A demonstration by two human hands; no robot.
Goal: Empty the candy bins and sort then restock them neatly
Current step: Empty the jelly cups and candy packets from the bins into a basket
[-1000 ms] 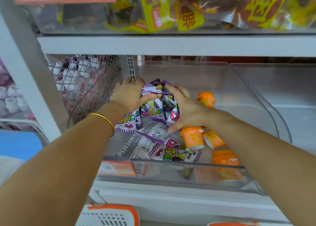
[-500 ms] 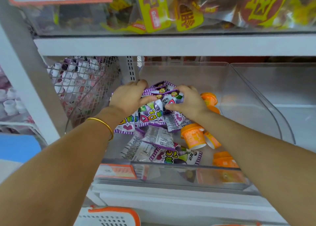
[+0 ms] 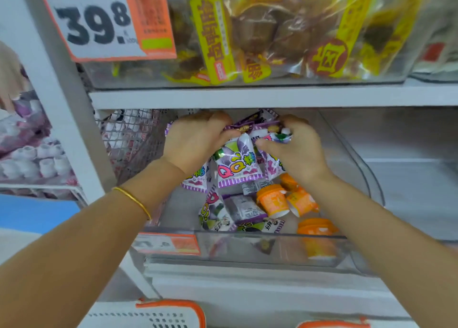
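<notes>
- A bunch of purple packets (image 3: pixel 237 165) is squeezed between both hands, lifted above the floor of the bin (image 3: pixel 347 154), towards its back and left of its middle.
- The left hand (image 3: pixel 195 141) grips the bunch from the left, with fingers curled over the top and the thumb pressed into the wrappers.
- The right hand (image 3: pixel 298 151) grips it from the right, fingers curled over the upper packets and the thumb pointing left against them.
- One packet marked "QQ" hangs face-out between the two wrists.
- Loose packets (image 3: pixel 241 208) lie on the bin floor below the hands, near the front wall; some are face-up and some show their printed backs.
- Orange cups (image 3: pixel 272 202) lie tipped on their sides just right of the loose packets, with one more at the front right corner.
- The bin is clear plastic, with an orange-and-white label (image 3: pixel 171 243) on the left of its front wall.
- A thin gold bracelet (image 3: pixel 133 198) sits on the left wrist.
- Left of the bin, a wire basket (image 3: pixel 133 134) holds small white and pink items, too blurred to name.
- To the right stands a second clear bin (image 3: pixel 409 191).
- Above, a white shelf (image 3: pixel 247 97) carries a top bin (image 3: pixel 247 79) of brown snacks in yellow-labelled bags, with a "39.8" price tag (image 3: pixel 99 22) on its front.
- Below, the top of a white crate (image 3: pixel 158 312) with an orange rim shows.
</notes>
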